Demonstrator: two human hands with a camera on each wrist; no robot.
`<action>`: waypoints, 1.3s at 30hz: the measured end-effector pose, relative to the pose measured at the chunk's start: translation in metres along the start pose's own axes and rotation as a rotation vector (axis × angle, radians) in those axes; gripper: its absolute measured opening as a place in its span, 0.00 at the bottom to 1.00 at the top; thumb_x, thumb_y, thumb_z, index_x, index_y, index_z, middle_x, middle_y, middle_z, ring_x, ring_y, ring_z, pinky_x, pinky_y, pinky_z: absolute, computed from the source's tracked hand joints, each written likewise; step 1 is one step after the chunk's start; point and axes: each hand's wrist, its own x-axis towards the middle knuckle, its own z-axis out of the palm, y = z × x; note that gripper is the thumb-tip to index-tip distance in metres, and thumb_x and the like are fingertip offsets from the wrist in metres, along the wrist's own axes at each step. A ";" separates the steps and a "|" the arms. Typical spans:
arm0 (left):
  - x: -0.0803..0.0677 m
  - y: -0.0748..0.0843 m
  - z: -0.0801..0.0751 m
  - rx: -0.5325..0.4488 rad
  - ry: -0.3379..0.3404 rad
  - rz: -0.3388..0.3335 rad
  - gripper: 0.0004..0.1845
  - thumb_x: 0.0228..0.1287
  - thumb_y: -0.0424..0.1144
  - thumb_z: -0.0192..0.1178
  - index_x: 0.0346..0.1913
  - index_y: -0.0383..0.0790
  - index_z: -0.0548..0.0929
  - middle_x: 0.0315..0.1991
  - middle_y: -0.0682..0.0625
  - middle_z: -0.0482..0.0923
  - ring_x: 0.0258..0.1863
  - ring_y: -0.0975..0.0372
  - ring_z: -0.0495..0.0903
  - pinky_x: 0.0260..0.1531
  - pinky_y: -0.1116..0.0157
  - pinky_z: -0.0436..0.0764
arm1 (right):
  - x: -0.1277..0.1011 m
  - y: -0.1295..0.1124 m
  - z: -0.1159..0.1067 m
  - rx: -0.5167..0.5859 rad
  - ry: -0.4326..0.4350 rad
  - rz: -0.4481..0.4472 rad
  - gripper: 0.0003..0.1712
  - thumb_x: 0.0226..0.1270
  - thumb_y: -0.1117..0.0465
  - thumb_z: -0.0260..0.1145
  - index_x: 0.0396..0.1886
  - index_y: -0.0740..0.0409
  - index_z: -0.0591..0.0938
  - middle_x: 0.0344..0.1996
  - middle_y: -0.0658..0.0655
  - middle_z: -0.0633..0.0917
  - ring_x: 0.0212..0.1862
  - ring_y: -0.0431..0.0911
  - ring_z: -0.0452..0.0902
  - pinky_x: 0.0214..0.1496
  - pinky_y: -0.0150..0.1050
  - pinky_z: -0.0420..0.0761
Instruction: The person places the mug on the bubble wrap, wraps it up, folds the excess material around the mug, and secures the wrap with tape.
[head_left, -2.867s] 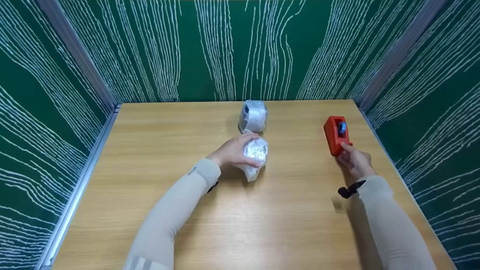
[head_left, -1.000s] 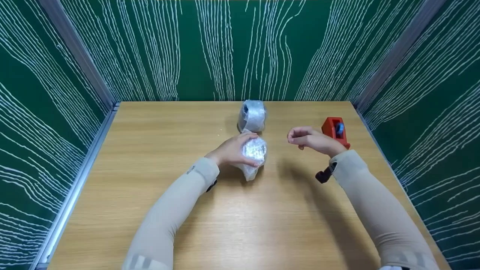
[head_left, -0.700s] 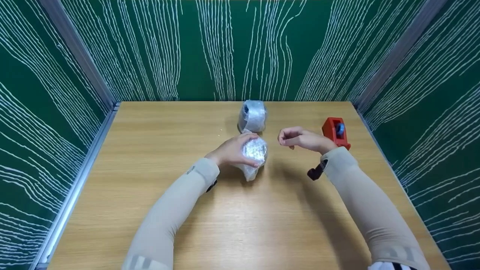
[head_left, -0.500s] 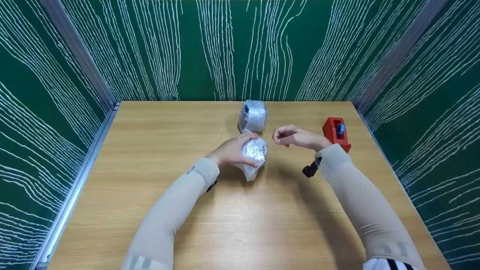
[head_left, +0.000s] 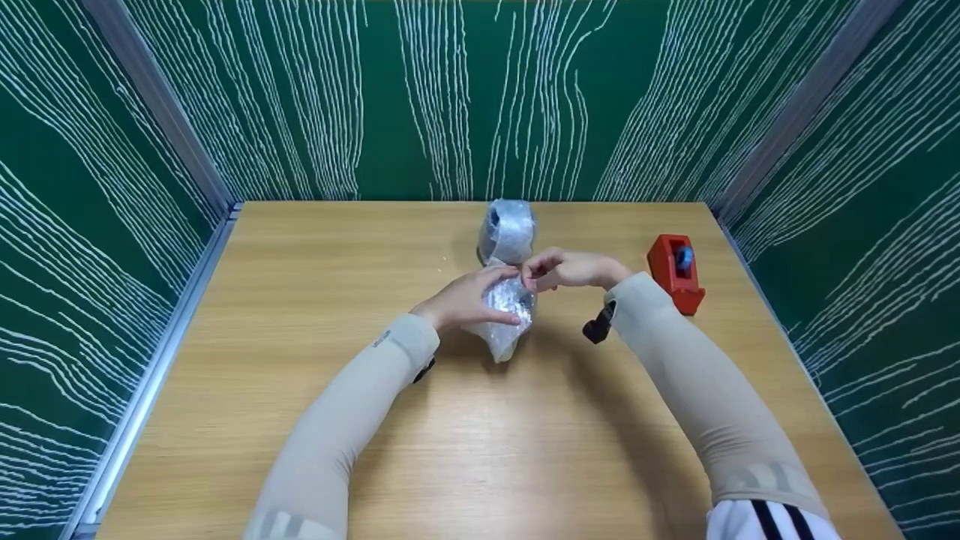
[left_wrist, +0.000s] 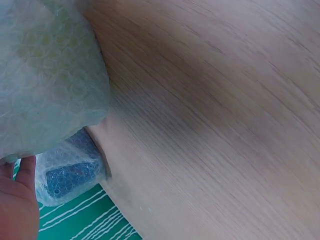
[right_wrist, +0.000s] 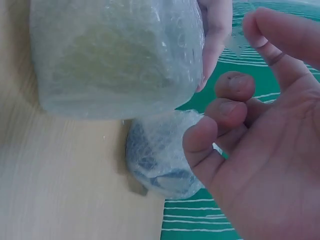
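Observation:
My left hand (head_left: pixel 466 300) holds a bubble-wrapped bundle (head_left: pixel 504 341) on the table, thumb on its near side and fingers on its far side. Something yellowish shows faintly through the wrap (left_wrist: pixel 50 75); its kind is hidden. Over the bundle's right side is my right hand (head_left: pixel 574 268), thumb and index fingertips pressed together. Between them, in the right wrist view, a small translucent piece that looks like clear tape (right_wrist: pixel 237 42) shows faintly. Its other fingers are loosely bent. Whether the right fingertips touch the wrap, I cannot tell.
Behind the bundle stands a second bubble-wrapped item (head_left: pixel 510 231), dark inside. A red tape dispenser (head_left: pixel 675 274) with a blue core sits at the right of the wooden table (head_left: pixel 337 247). Green walls with white lines (head_left: pixel 390 112) enclose the back and sides.
My right hand has left the tape dispenser and moved left to the bundle, its thumb and index finger pinched. The left hand has kept its hold in place.

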 end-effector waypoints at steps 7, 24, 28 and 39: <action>0.001 0.003 0.000 0.002 -0.009 0.006 0.49 0.65 0.69 0.71 0.85 0.58 0.65 0.85 0.54 0.63 0.82 0.52 0.67 0.82 0.47 0.68 | 0.011 -0.002 -0.003 -0.065 -0.021 0.073 0.04 0.69 0.66 0.64 0.41 0.55 0.82 0.42 0.52 0.80 0.48 0.47 0.73 0.55 0.45 0.75; 0.003 0.003 0.002 0.021 0.026 -0.008 0.30 0.86 0.57 0.51 0.84 0.56 0.68 0.85 0.54 0.66 0.85 0.54 0.64 0.85 0.49 0.64 | 0.016 0.001 -0.011 -0.132 0.021 0.287 0.09 0.75 0.57 0.64 0.51 0.52 0.81 0.56 0.57 0.82 0.68 0.56 0.75 0.83 0.70 0.62; 0.002 0.002 0.002 0.020 0.030 0.005 0.30 0.86 0.53 0.54 0.83 0.54 0.69 0.84 0.53 0.67 0.84 0.54 0.65 0.85 0.49 0.64 | 0.019 0.002 -0.010 -0.166 0.036 0.288 0.08 0.77 0.54 0.65 0.47 0.52 0.80 0.50 0.57 0.81 0.63 0.56 0.77 0.78 0.64 0.70; 0.003 0.000 0.003 -0.012 0.059 -0.018 0.27 0.87 0.51 0.51 0.82 0.54 0.71 0.84 0.53 0.67 0.84 0.55 0.64 0.84 0.49 0.65 | 0.022 0.006 -0.008 -0.139 0.071 0.304 0.11 0.78 0.49 0.67 0.44 0.51 0.78 0.46 0.55 0.79 0.58 0.53 0.76 0.73 0.59 0.72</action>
